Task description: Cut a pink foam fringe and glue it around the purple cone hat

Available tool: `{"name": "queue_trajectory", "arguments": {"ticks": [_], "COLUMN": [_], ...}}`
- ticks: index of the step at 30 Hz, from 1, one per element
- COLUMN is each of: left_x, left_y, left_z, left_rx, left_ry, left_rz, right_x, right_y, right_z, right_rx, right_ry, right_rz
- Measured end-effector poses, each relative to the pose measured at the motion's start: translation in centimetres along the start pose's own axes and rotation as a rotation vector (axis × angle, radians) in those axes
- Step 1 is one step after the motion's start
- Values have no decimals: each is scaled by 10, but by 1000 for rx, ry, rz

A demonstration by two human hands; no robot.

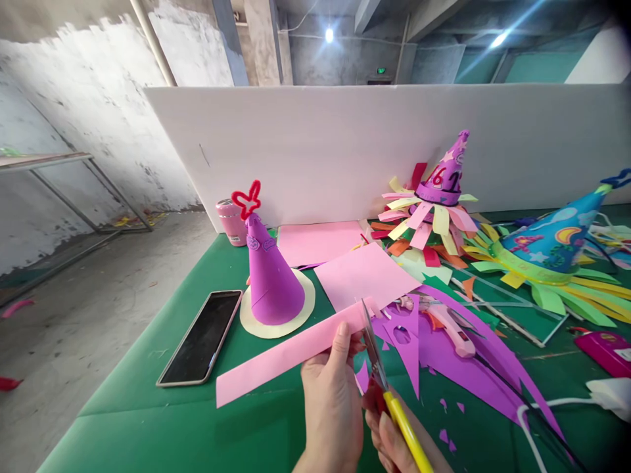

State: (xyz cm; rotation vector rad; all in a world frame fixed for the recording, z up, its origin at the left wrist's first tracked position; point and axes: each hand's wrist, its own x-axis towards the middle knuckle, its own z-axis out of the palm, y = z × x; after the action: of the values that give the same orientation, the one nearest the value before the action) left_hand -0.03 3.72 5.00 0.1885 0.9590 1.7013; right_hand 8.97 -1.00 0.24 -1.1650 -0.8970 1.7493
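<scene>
A long pink paper strip (280, 358) is pinched in my left hand (332, 387), thumb on top, and slants up to the right. My right hand (394, 427) is closed round the yellow and red handles of a pair of scissors (377, 361). The scissor blades meet the strip near its right end, just beyond my left fingers. Behind the strip, a purple cone hat (276, 282) with a red pipe-cleaner shape on its tip stands on a cream disc (305, 295). A square pink sheet (365, 276) lies behind the blades.
A phone (202, 338) lies on the green table (123, 394) at left, with a pink can (231, 223) behind. Purple scraps (444, 368), a pink glue gun (456, 335) and its cable are at right. Two fringed hats (444, 177) (552, 243) stand further back, before a white board (320, 151).
</scene>
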Motion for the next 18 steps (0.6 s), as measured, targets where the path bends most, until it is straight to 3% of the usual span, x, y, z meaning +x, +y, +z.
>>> {"name": "queue_trajectory", "arguments": {"ticks": [9, 18], "left_x": [-1, -2], "left_y": [0, 1], "left_z": [-1, 0], "left_rx": [-21, 21], "left_ry": [-1, -21], "left_rz": [-19, -15], "right_x": [3, -2], "right_y": [1, -8], "right_z": [0, -1], "right_rx": [-193, -149], "right_ry": [66, 38], "right_rz": [-110, -89]}}
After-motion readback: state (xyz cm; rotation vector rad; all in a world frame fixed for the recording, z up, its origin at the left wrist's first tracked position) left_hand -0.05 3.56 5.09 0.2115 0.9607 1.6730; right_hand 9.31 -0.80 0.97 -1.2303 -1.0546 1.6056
